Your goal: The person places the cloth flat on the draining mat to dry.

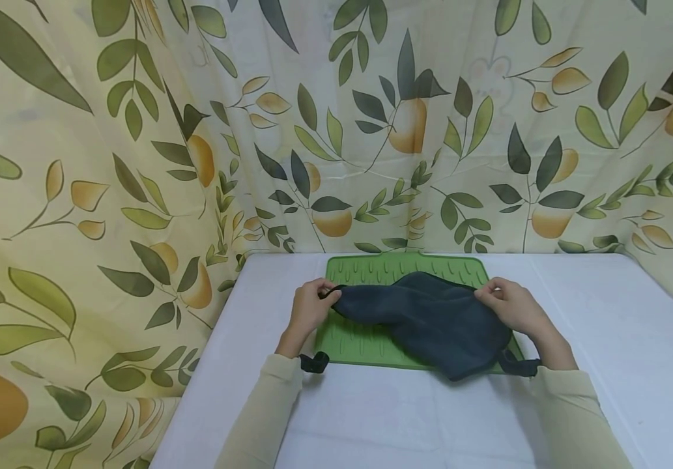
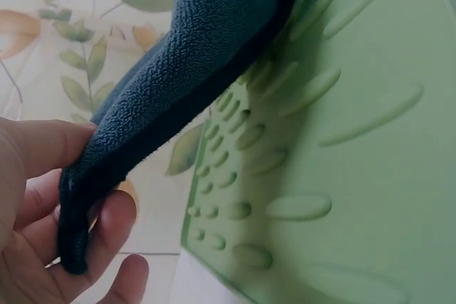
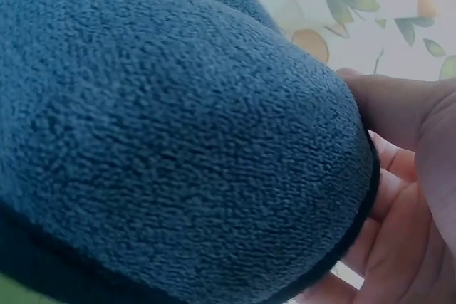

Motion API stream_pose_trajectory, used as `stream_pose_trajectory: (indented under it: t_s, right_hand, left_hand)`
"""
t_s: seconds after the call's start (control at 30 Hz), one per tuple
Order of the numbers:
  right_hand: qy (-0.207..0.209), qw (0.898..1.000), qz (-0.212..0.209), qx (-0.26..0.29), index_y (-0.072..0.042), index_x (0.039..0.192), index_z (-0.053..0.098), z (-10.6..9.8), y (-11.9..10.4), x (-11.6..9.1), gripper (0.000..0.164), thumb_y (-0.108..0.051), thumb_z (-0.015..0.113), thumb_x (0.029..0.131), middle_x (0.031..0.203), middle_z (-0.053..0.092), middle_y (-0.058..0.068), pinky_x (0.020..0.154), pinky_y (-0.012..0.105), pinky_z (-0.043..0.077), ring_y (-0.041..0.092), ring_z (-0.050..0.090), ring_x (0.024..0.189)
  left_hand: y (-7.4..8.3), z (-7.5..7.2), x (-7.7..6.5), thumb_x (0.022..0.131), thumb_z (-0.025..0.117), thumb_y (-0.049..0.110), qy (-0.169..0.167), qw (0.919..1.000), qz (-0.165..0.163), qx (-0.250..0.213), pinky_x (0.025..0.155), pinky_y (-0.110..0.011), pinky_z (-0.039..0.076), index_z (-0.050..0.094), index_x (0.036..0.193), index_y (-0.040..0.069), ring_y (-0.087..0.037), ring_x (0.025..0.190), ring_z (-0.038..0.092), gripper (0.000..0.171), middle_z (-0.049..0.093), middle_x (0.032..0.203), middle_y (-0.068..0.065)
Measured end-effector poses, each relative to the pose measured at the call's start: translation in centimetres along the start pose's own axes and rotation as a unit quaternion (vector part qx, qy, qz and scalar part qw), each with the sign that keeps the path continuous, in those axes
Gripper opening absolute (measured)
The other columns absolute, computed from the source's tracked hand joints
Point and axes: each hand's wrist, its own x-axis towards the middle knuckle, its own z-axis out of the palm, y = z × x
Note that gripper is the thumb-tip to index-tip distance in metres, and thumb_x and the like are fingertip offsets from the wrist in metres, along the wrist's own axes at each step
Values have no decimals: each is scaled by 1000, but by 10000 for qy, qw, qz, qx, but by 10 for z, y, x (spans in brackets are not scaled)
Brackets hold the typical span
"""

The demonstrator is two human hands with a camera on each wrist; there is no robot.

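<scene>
We've a curtain (image 1: 371,166) at 12 o'clock, white table (image 1: 371,423) in front, green mat (image 1: 348,345) on top, dk blue cloth (image 1: 447,319) over mat, mostly toward 4. L hand (image 1: 311,303) pinches cloth's 9 o'clock end; R hand (image 1: 515,306) pinches its 2 o'clock edge.

Dark blue cloth (image 1: 453,326): thick-looking textile with a short, dense nap like terry; matt, rough, soft in its folds.
Binding (image 2: 199,108): narrow, darker fabric trim, flatter than the nap beside it.
Green mat (image 1: 359,348), by the table's far edge: rubbery plastic or silicone, cannot tell which; soft sheen, smooth between rounded, raised ridges (image 2: 299,206).
Table (image 1: 371,423): smooth white covering, mostly matt, faintly creased toward its right edge; cloth or plastic, unclear.
Curtain (image 1: 459,39), behind the table's far edge: thin printed sheet, softly rippled, low sheen.
Sleeves (image 1: 266,410): plain matt cloth.
Wrist straps (image 1: 315,363): dark, matt, webbing-like.
</scene>
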Motion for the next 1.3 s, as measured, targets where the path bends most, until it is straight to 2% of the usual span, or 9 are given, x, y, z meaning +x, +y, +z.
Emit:
stream_pose_trajectory:
  t_s: [0.2,0.43,0.63,0.9,1.13,1.3]
  right_hand:
    - [179,9998,113,-65,-1,99,57,1,5,1,38,-39,50,99,74,57,5,59,31,38,19,48,70]
    - [140,9995,213,-195,-1,97,57,5,13,3,39,-39,51,99,76,54,5,60,30,37,20,48,72]
    - [25,9996,204,-214,-1,97,59,8,18,3,39,-39,51,99,81,57,7,61,30,38,20,49,75]
    - [-88,9995,219,-192,-2,94,58,10,22,2,35,-37,53,98,77,53,4,61,30,37,18,47,73]
    - [-285,9992,234,-174,-3,92,60,8,27,1,40,-43,53,97,83,59,6,63,30,39,18,50,76]
    - [-507,9983,243,-177,-3,95,63,1,35,-2,43,-44,50,98,87,62,7,65,30,39,17,51,78]
  left_hand:
    - [-4,-4,0,88,71,29,-55,9996,-214,149,63,-29,47,72,94,16,-14,70,59,14,69,79,0]
    - [-6,-6,1,87,72,27,-259,9982,-427,336,58,-27,43,73,92,15,-14,62,54,14,65,74,0]
    - [-9,-6,0,87,71,28,-488,9954,-593,569,56,-26,43,72,93,14,-14,61,54,15,64,75,0]
    - [-11,-7,-3,87,71,26,-813,9915,-771,662,54,-27,40,71,92,13,-14,60,51,15,61,72,-1]
    - [-14,-7,-3,86,72,27,-1100,9857,-846,951,52,-28,42,72,93,14,-15,58,53,15,62,71,-1]
    - [-16,-7,-4,85,74,28,-1320,9797,-883,1224,57,-28,43,72,90,14,-16,65,55,15,63,75,-1]
